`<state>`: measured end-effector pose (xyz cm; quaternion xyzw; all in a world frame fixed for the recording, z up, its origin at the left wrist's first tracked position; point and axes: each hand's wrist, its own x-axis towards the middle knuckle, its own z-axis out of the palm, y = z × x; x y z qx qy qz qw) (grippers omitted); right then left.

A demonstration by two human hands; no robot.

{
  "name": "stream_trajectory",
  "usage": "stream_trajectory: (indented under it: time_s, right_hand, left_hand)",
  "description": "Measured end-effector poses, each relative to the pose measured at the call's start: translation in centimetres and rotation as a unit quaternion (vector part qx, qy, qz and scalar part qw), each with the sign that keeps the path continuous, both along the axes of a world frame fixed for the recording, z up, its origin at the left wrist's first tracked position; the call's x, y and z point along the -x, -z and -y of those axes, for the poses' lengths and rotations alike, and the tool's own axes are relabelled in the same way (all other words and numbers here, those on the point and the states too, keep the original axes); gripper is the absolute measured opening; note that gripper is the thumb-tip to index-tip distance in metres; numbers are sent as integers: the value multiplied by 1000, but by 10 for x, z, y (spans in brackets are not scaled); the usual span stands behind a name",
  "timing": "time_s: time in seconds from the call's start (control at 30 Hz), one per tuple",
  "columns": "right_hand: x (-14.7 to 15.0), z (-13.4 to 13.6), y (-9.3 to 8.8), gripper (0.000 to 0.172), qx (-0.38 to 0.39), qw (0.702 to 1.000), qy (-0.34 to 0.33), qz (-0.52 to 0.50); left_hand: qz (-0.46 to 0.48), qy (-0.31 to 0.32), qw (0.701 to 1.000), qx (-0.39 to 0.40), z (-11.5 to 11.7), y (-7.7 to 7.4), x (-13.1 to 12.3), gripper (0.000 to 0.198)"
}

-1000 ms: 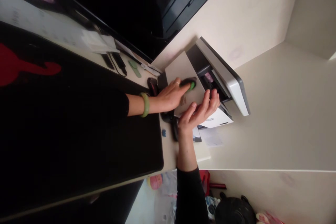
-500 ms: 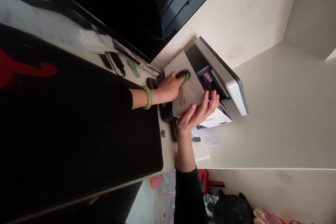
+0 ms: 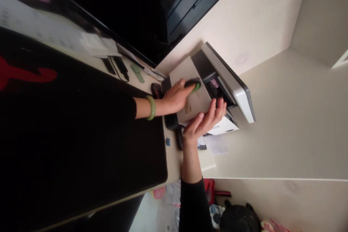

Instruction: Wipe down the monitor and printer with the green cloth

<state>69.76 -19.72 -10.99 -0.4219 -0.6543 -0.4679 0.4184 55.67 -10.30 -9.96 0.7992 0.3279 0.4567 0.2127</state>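
Observation:
My left hand (image 3: 177, 97), with a green bangle at its wrist, has its fingers closed on a small dark oval pad with a green edge (image 3: 197, 87). The pad lies against the light flat panel of a printer (image 3: 185, 70). A brown mark (image 3: 188, 108) shows on that panel near my fingers. My right hand (image 3: 205, 119) is at the printer's front corner, fingers stretched out and slightly curved, thumb apart. Whether it presses on the casing I cannot tell. The printer's lid (image 3: 241, 94) stands raised, and its dark inside shows. The whole view is turned sideways.
A large black screen (image 3: 114, 3) stands beside the printer. A black desk mat (image 3: 81, 145) covers much of the desk. Near the screen lie cables (image 3: 119, 67), a green clip-like thing (image 3: 137, 73) and papers (image 3: 98, 45). A black bag-like object (image 3: 239, 217) sits below the shelf edge.
My left hand has slid the pad a little across the panel toward the printer's opening. My right hand stays at the corner. The view has shifted slightly.

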Motion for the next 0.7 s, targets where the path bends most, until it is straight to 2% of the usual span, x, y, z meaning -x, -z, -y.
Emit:
stream_trajectory:
  time_s: [0.1, 0.2, 0.27, 0.4, 0.5, 0.63, 0.7]
  right_hand:
    - [-2, 0, 0, 61, -5, 1000, -7, 0]
    - [-2, 1, 1, 61, 0, 1000, 5, 0]
    - [-2, 2, 1, 62, 4, 1000, 14, 0]
    - [0, 2, 0, 63, 2, 1000, 24, 5]
    - [-1, 2, -1, 62, 4, 1000, 24, 8]
    - [-1, 2, 0, 61, -3, 1000, 0, 6]
    - [-1, 2, 0, 61, -4, 1000, -9, 2]
  left_hand:
    - [16, 46, 994, -94, 19, 17, -1, 53]
    - [29, 66, 988, -140, 25, 20, -4, 46]
    - [31, 38, 992, -112, 14, 13, -6, 48]
    - [20, -26, 999, -4, -26, -5, -9, 53]
    - [-3, -45, 998, 37, -40, -1, -7, 57]
    - [18, -3, 998, -64, -20, 18, -4, 54]
    - [36, 28, 992, -118, -8, 23, -5, 48]
